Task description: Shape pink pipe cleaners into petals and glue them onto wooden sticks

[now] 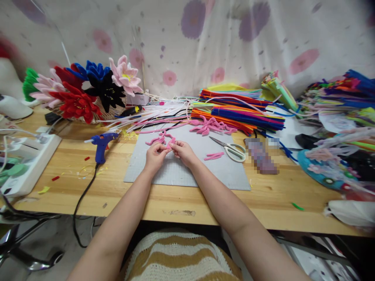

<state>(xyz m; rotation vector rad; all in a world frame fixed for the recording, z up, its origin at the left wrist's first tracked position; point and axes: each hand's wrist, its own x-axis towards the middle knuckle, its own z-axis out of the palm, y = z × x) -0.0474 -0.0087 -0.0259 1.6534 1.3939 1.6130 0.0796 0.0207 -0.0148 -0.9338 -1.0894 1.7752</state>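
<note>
Between my two hands, above the grey mat [175,173], is a small bent piece of pink pipe cleaner [170,145]. My left hand [156,157] pinches its lower left part, and the fingers of my right hand [184,152] are closed on the other side. Just behind the left fingers lie shaped pink pipe-cleaner pieces [156,139]. A few short pink lengths [214,156] rest on the mat to the right, beside scissors [234,151] with pale handles. A larger pile of curled pink pieces [208,125] sits at the mat's back edge.
A blue glue gun [101,147] with a black cord stands left of the mat, near a white power strip [41,164]. Fuzzy flowers [84,88] fill the back left. Bundles of coloured pipe cleaners [234,111] lie behind the mat. A blurred-out object [262,156] lies right of the scissors.
</note>
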